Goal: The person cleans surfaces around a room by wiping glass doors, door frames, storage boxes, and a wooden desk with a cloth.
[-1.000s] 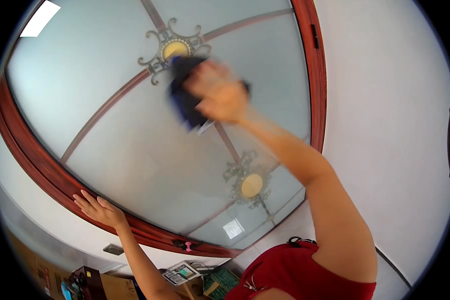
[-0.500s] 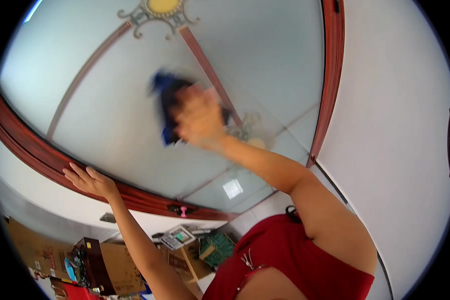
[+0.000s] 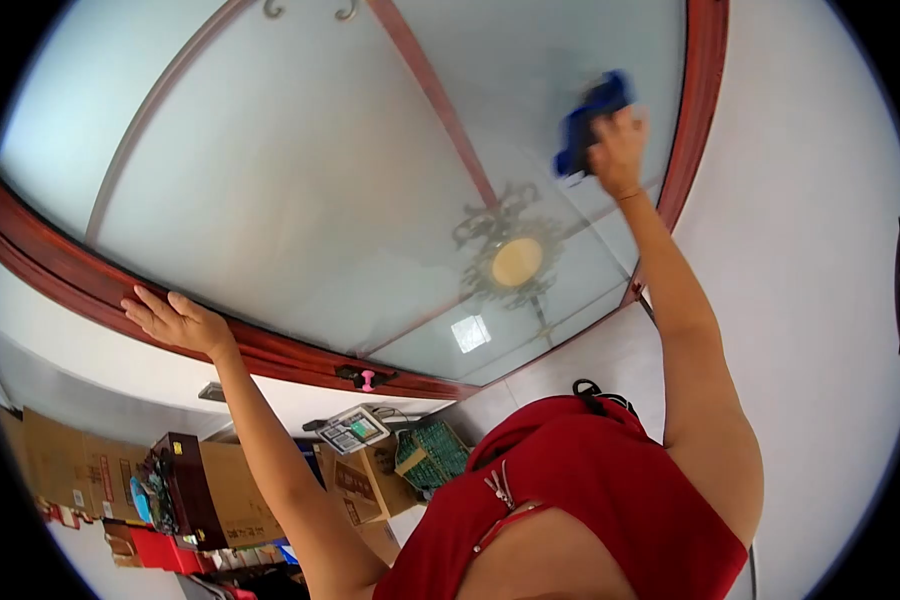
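My right hand (image 3: 620, 152) presses a dark blue cloth (image 3: 592, 122) against the frosted glass pane (image 3: 300, 190), near its right side. The cloth is slightly blurred. My left hand (image 3: 178, 322) lies with fingers spread on the reddish wooden frame (image 3: 280, 350) at the lower left and holds nothing. Below and left of the cloth, a round ornament with a yellow centre (image 3: 517, 262) shows on the glass, and a reddish bar (image 3: 438, 100) runs down to it.
A dark latch with a pink piece (image 3: 368, 380) sits on the lower frame. Cardboard boxes (image 3: 238, 492), a device with a small screen (image 3: 353, 428) and a green patterned item (image 3: 432, 455) are at the lower left. A white wall (image 3: 800, 250) stands at the right.
My right hand has carried the cloth from the middle of the glass to the right side. The view has shifted downward. My left hand stays on the frame.
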The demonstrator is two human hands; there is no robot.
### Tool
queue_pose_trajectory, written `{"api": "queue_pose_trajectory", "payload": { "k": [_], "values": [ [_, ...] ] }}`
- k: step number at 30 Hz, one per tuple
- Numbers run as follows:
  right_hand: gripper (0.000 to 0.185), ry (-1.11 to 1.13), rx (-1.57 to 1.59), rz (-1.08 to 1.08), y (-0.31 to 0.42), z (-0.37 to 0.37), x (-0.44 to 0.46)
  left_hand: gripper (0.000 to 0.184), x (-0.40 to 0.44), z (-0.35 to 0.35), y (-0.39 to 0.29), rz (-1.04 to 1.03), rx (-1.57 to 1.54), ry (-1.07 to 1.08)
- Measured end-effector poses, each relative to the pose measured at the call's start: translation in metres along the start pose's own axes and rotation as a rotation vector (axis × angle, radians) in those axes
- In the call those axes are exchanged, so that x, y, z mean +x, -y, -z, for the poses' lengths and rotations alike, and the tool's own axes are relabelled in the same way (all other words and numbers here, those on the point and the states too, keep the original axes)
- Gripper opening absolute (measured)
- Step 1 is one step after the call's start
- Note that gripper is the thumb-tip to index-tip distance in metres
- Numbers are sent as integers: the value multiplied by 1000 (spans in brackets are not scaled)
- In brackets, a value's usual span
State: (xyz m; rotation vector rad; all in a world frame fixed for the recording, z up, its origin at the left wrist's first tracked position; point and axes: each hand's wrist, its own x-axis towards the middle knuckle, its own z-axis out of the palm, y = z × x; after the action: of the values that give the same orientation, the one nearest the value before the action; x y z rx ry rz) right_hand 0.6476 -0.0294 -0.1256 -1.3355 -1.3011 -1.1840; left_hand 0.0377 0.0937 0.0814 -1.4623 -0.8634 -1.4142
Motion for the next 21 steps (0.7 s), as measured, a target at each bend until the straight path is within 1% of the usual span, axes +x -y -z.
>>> {"api": "queue_pose_trajectory", "payload": {
  "k": [2, 3, 5, 6, 7, 9, 11, 13, 14, 15, 17, 20, 21],
  "values": [
    [49, -72, -36, -341, -5, 8, 5, 52, 1, 0, -3, 10, 7, -5],
    [48, -178, -25, -484, 2, 1, 6, 52, 1, 1, -3, 17, 15, -2],
    [45, -262, -68, -666, 31, -21, 6, 51, 0, 1, -5, 46, 16, 6],
    [39, -268, -20, -607, 55, -27, 9, 51, 0, 0, -3, 46, 15, 4],
    [37, -397, 1, -600, 101, -34, 30, 50, -1, 0, -2, 47, 11, 6],
    [34, -543, 23, -761, 218, -78, 58, 49, 0, 0, -5, 36, 3, -4],
    [38, -42, 178, -541, 291, -70, 42, 48, 0, 0, -5, 31, 0, -8],
    [44, 297, 319, 142, 342, -31, 30, 48, -3, 4, 1, 11, 22, -4],
    [45, 252, 349, 315, 359, -38, 21, 48, -2, 4, 2, 4, 27, -5],
    [50, 237, 355, 429, 361, -33, 18, 48, 0, 1, 1, -5, 26, -11],
    [53, 331, 371, 622, 338, -25, 11, 48, 1, 2, 0, 5, 9, -7],
    [52, 417, 469, 640, 265, -15, -6, 49, 3, 8, -5, 38, 49, 51],
    [49, 416, 504, 582, 231, -11, -19, 50, 3, 10, -6, 55, 55, 59]
  ]
}}
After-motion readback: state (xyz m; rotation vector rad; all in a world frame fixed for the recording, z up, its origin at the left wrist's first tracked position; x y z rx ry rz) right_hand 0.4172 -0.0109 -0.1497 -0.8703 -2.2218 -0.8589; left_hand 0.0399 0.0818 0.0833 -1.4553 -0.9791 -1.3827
